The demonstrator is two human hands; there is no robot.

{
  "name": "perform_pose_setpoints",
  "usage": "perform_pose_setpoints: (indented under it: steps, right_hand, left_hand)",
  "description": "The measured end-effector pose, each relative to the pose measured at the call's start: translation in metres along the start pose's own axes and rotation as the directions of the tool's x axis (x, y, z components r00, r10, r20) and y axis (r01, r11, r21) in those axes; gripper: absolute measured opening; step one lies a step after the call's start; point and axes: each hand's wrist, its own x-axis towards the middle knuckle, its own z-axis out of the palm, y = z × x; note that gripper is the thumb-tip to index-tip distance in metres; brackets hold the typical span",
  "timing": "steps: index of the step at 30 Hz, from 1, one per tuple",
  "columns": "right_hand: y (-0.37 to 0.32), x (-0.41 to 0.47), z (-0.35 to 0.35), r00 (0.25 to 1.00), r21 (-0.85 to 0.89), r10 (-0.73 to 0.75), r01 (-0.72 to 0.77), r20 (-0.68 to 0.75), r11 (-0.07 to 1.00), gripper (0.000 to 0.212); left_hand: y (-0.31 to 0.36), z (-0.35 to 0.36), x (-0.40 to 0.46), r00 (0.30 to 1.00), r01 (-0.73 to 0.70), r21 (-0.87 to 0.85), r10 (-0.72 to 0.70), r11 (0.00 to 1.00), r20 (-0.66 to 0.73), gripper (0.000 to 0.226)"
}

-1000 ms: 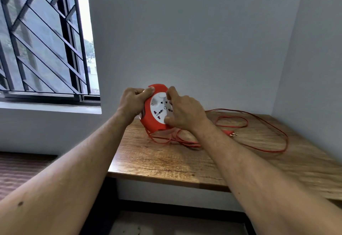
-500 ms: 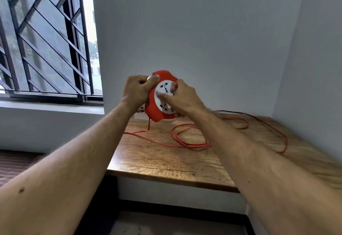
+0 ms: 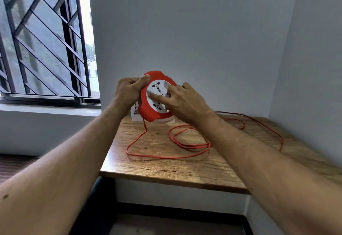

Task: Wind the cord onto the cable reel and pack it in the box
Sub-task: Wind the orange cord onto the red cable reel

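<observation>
The right hand's fingers (image 3: 157,98) lie spread on the white socket face of the cable reel (image 3: 157,97), pressing it to turn the inner drum. The left hand (image 3: 129,93) is clamped on the red rim, thumb over the top edge, and holds the reel up above the worktop (image 3: 166,170). The cord (image 3: 166,156) leaves the reel's underside and lies in loose loops on the wood, with a long run trailing toward the right wall.

To wind well, I would keep the left grip firm so the housing cannot spin with the drum, and turn the face in steady strokes. Keeping the reel high enough lets the cord feed in straight, and watching the loops avoids dragging in a knot. A white box-like shape shows behind the reel; I cannot tell whether it is the box.
</observation>
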Motion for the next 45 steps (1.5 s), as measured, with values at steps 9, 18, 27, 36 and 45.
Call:
perform_pose_setpoints:
  steps: [9,18,27,36,45]
  right_hand:
    - [-0.002,0.004,-0.002,0.999,0.162,0.027,-0.031,0.027,0.986,0.07]
    - [-0.007,-0.001,-0.007,0.99,0.093,0.12,-0.127,0.079,0.988,0.071]
    - [-0.027,0.017,-0.01,0.495,0.595,0.636,-0.801,0.592,0.07,0.065]
    - [0.002,-0.013,-0.002,0.879,0.675,0.45,-0.427,0.155,0.601,0.043]
    - [-0.003,-0.02,0.008,0.966,0.468,0.253,-0.248,0.053,0.848,0.05]
  left_hand:
    - [-0.004,-0.005,0.001,1.0,0.017,-0.037,-0.017,0.999,-0.001,0.048]
    - [-0.002,-0.006,0.003,0.998,-0.053,-0.019,0.052,0.998,-0.023,0.043]
    - [-0.003,0.029,-0.002,0.985,-0.16,0.114,0.167,0.98,-0.052,0.049]
    - [-0.024,0.018,-0.004,0.987,-0.053,0.061,0.062,0.997,-0.147,0.054]
    - [-0.027,0.021,-0.006,0.992,-0.011,0.034,0.015,0.999,-0.127,0.055]
